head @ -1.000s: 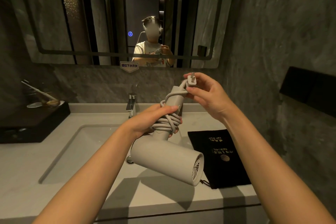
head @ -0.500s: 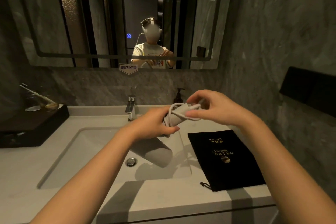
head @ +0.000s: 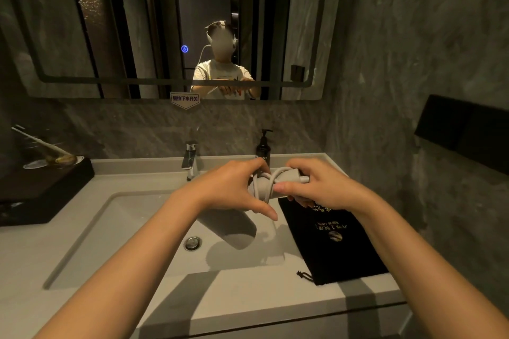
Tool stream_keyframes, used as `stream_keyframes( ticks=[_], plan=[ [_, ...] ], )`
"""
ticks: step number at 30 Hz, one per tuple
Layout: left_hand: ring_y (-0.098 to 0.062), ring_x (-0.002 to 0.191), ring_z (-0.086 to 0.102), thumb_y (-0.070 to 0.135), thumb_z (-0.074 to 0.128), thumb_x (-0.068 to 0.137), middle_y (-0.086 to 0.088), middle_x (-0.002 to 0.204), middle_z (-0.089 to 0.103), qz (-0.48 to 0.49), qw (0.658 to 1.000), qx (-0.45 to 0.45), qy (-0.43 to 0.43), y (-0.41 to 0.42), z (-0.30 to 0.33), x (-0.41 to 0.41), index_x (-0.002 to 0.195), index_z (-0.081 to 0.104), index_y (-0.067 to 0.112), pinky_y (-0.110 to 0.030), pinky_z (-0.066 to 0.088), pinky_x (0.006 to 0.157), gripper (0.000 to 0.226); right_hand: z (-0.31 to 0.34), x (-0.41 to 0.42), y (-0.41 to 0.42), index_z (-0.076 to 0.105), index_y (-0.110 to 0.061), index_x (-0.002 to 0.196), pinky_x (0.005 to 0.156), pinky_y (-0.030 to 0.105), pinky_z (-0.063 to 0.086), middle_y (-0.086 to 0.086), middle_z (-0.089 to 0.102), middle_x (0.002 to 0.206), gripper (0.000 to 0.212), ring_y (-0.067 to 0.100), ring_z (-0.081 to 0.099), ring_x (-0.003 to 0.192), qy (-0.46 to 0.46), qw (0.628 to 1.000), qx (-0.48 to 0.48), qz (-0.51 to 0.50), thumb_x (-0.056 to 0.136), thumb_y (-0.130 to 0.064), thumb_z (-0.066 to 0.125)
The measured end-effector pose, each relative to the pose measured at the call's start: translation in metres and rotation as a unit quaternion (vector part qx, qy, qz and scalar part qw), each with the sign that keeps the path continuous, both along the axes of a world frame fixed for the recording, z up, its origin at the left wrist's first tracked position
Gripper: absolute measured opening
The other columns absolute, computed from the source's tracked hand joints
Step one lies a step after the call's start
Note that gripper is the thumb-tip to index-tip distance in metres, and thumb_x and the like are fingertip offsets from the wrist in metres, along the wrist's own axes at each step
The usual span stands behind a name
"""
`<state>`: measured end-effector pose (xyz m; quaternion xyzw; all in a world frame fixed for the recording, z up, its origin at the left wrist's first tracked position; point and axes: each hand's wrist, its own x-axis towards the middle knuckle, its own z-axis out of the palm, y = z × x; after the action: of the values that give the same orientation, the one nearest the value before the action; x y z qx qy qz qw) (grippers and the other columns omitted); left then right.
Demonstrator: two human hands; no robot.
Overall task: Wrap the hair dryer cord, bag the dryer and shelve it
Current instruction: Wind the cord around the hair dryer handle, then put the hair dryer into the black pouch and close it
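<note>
A grey hair dryer [head: 230, 228] hangs over the sink basin [head: 115, 231], its handle lying level between my hands. The grey cord [head: 265, 186] is wound in loops around that handle. My left hand [head: 228, 191] grips the handle from the left, thumb stretched out below. My right hand [head: 323, 187] pinches the cord's plug end [head: 304, 179] against the handle's right tip. A flat black drawstring bag [head: 337, 248] with gold print lies on the counter under my right wrist, its cord knot near the front edge.
A chrome faucet [head: 190, 158] and a dark pump bottle [head: 263, 148] stand at the back of the counter [head: 248, 300]. A black tray [head: 41, 192] with glasses sits at the left. A black box [head: 465, 129] juts from the right wall. A mirror [head: 110, 36] hangs above.
The dryer has swung from handle-up to handle-level and come down toward the sink. My right hand has brought the plug from above the handle down to its tip.
</note>
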<state>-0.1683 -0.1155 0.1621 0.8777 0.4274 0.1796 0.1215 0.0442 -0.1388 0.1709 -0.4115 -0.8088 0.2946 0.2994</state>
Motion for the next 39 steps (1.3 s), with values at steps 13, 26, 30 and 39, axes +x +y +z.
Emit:
stream_keyframes(
  ticks=[13,26,30,39],
  plan=[
    [-0.017,0.116,0.057,0.067,0.075,0.054,-0.006,0.137,0.055,0.15,0.854,-0.178,-0.466,0.018,-0.066,-0.002,0.142,0.038,0.024,-0.028,0.047,0.088,0.105,-0.058,0.025,-0.017,0.062,-0.007,0.107,0.047,0.022,0.045,0.009,0.06,0.066,0.04,0.016,0.053,0.053,0.28,0.943,-0.063,-0.17,0.085,-0.04,0.064],
    [-0.005,0.099,0.059,0.057,0.074,0.071,0.015,0.112,0.056,-0.054,0.933,-0.217,-0.283,0.018,-0.064,0.066,0.127,0.043,0.033,-0.024,0.048,0.072,0.068,-0.096,0.046,-0.09,0.066,-0.021,0.1,0.052,0.018,0.051,0.003,0.075,0.083,0.044,0.008,0.065,0.059,0.185,0.92,-0.114,-0.327,0.068,-0.049,0.077],
    [0.0,0.095,0.057,0.058,0.073,0.072,0.022,0.107,0.052,-0.102,0.938,-0.229,-0.241,0.015,-0.067,0.098,0.127,0.041,0.033,-0.019,0.044,0.068,0.067,-0.114,0.05,-0.112,0.059,-0.017,0.108,0.046,0.02,0.047,0.001,0.07,0.074,0.057,0.005,0.062,0.052,0.263,0.866,-0.093,-0.415,0.063,-0.045,0.08],
    [-0.004,0.102,0.059,0.071,0.041,0.084,0.014,0.109,0.063,-0.108,0.906,-0.29,-0.288,0.003,-0.11,0.176,0.12,0.057,0.036,-0.025,0.046,0.082,0.052,-0.149,0.092,-0.157,0.072,-0.026,0.099,0.048,0.019,0.048,-0.004,0.074,0.075,0.026,0.007,0.062,0.057,0.365,0.793,-0.08,-0.481,0.074,-0.026,0.079]
  ],
)
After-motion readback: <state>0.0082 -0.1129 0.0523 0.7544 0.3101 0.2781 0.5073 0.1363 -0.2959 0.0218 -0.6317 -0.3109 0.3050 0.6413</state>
